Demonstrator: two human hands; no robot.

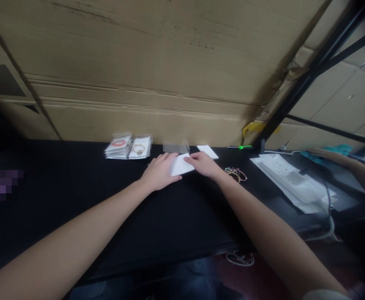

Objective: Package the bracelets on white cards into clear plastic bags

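A small white card (181, 166) is held between my two hands above the black table. My left hand (159, 171) has its thumb and fingers closed round the card's left side. At the card's right edge, my right hand (205, 163) pinches it between thumb and curled fingers. Just behind the hands lie clear plastic bags (176, 147) and another white card (207, 151). A little heap of thin bracelet-like rings (236, 174) rests to the right of my right hand. Whether anything is attached to the held card cannot be made out.
Flat clear packets with white cards (140, 148) and a stack of similar packets (119, 147) stand at the back left, against a cardboard wall (144, 121). Plastic sheets (290, 179) lie on the right, near another person's hand (329, 156). A black metal frame (307, 83) rises there.
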